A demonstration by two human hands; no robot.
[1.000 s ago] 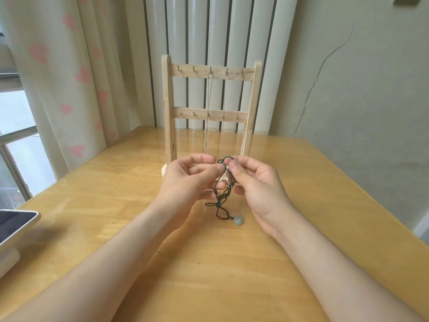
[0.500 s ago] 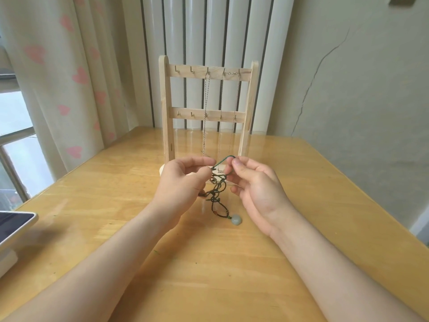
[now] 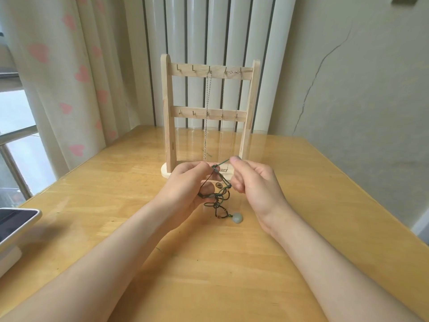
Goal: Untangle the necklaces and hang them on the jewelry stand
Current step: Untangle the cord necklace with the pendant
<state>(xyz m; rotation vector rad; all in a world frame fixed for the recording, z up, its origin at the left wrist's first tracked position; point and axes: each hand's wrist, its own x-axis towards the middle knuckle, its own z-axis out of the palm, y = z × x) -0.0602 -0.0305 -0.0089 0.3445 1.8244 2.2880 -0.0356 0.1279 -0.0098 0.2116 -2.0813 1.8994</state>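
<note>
**Cord Necklace Held at Two Points in Front of the Stand**

1. Fingers. The thumb and forefinger of the left hand (image 3: 185,189) are closed in a pinch on the cord necklace (image 3: 220,196) near the top of its tangle. The remaining left fingers (image 3: 206,189) are curled under, and a dark strand passes across them. The fingers of the right hand (image 3: 253,184) are also pinched on the cord, on one green strand, and sit slightly higher than the left pinch. That strand runs taut between the two pinch points.

2. Necklace. The tangle of dark green loops and knots hangs between the two hands. A pale green pendant bead (image 3: 237,218) is at the lowest point, at worktop level. Contact with the surface cannot be confirmed.

3. Stand. The wooden jewelry stand (image 3: 168,112) is upright on the worktop (image 3: 232,263), just behind the hands. Silver chains (image 3: 206,112) hang from hooks on its top rail, down past the lower rail.

4. Surroundings. A flat device (image 3: 16,221) with a dark screen lies at the left edge of the worktop. A curtain (image 3: 58,66) with pink hearts hangs behind it.
</note>
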